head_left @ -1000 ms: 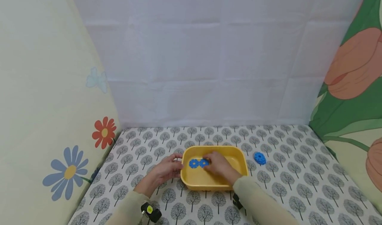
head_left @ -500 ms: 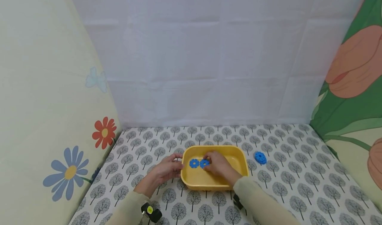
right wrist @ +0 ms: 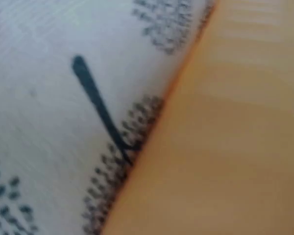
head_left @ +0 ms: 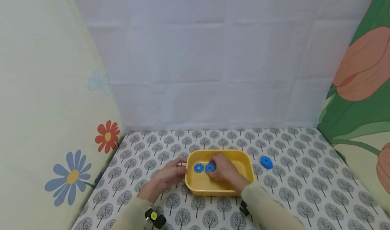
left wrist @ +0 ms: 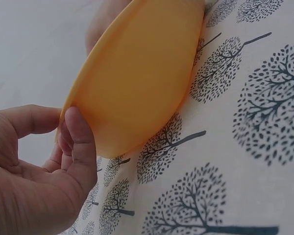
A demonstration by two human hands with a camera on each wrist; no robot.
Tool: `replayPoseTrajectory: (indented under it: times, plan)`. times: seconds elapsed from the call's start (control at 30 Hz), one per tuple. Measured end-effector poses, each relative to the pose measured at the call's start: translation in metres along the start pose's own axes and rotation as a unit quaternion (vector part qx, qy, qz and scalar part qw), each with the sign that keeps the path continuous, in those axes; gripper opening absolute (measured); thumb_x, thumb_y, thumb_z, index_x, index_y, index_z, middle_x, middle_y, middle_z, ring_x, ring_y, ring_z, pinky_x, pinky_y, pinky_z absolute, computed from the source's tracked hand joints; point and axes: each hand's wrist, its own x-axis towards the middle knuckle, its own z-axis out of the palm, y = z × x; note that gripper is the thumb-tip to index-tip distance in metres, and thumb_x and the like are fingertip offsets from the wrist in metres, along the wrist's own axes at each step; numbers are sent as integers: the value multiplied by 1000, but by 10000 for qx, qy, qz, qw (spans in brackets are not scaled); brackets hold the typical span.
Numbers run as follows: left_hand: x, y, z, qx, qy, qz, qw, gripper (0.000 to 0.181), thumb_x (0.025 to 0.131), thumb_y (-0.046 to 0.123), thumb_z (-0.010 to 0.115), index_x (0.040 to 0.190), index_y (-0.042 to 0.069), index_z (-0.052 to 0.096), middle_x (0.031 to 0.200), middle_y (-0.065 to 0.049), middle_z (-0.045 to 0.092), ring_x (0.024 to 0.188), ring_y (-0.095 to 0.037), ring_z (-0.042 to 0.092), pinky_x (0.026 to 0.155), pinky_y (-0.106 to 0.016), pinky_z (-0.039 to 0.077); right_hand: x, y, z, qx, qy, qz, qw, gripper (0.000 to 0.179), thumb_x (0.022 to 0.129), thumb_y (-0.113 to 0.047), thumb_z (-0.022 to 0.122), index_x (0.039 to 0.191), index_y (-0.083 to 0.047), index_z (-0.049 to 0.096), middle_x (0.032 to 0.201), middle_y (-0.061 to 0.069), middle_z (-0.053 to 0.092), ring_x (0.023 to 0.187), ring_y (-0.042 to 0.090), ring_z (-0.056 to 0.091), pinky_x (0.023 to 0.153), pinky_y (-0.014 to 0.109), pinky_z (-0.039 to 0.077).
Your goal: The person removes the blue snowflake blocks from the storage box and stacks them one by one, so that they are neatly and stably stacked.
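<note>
In the head view a shallow yellow plastic tub (head_left: 210,191) sits on the table. Two blue flower-shaped discs lie side by side inside it: the left disc (head_left: 199,168) shows whole, the right disc (head_left: 209,167) is partly covered by my right hand (head_left: 224,170). That hand reaches in and pinches the right disc at its right side. My left hand (head_left: 171,171) holds the tub's left end by the rim. The left wrist view shows this left hand (left wrist: 49,166) with its fingers curled at the tub's edge (left wrist: 137,78). The right wrist view shows only the tub's outer wall (right wrist: 225,147) and cloth.
Several blue discs (head_left: 266,162) are piled on the table, to the right of the tub. A tree-patterned cloth (head_left: 137,175) covers the table. White fabric (head_left: 195,70) hangs behind, with printed flower panels on both sides.
The right disc has shifted slightly right with my right hand, so a narrow gap now shows between the two discs. My left hand has stayed at the rim.
</note>
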Motion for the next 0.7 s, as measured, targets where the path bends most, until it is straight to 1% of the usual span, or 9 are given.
replayPoseTrajectory:
  times: [0.13, 0.23, 0.37, 0.47, 0.57, 0.7]
  plan:
    - [-1, 0, 1, 3, 25, 6, 10000, 50, 93, 1, 60, 138, -3, 39, 100, -13, 65, 76, -18, 61, 67, -30, 54, -5, 1, -12, 319, 78, -94, 9994, 42, 78, -23, 84, 113, -10, 66, 108, 1, 60, 93, 18, 57, 89, 41, 54]
    - [0, 1, 0, -14, 43, 0, 10000, 50, 93, 1, 60, 138, -2, 40, 101, -13, 65, 77, -18, 61, 67, -30, 55, -10, 4, -23, 477, 271, -328, 9980, 41, 80, -19, 82, 116, -7, 66, 108, 3, 59, 92, 18, 56, 85, 39, 53]
    - [1, 1, -1, -18, 26, 31, 10000, 49, 93, 2, 60, 138, -2, 39, 102, -14, 65, 77, -19, 61, 68, -31, 54, -18, 11, -36, 365, 683, -685, 9946, 37, 83, -18, 81, 115, -5, 66, 101, 2, 57, 82, 15, 51, 72, 31, 48]
    - [1, 0, -2, -18, 27, 21, 10000, 49, 94, 2, 60, 138, -1, 39, 101, -13, 65, 78, -19, 61, 68, -31, 54, -24, 18, -46, 168, 999, -837, 9913, 34, 82, -18, 82, 112, -7, 68, 96, 0, 57, 76, 13, 47, 66, 28, 43]
    - [1, 0, -1, -25, 47, 8, 10000, 49, 93, 2, 60, 137, -1, 40, 100, -12, 65, 77, -19, 61, 68, -31, 55, -30, 24, -54, 30, 1150, -890, 9894, 33, 82, -20, 82, 110, -8, 69, 92, -2, 56, 74, 12, 46, 65, 28, 42]
    - [1, 0, 0, -50, 30, 25, 10000, 48, 93, 2, 60, 137, -2, 40, 100, -12, 65, 77, -18, 61, 68, -30, 55, -37, 35, -65, 40, 1169, -861, 9894, 33, 83, -18, 81, 111, -6, 69, 88, -1, 55, 74, 13, 46, 64, 27, 42]
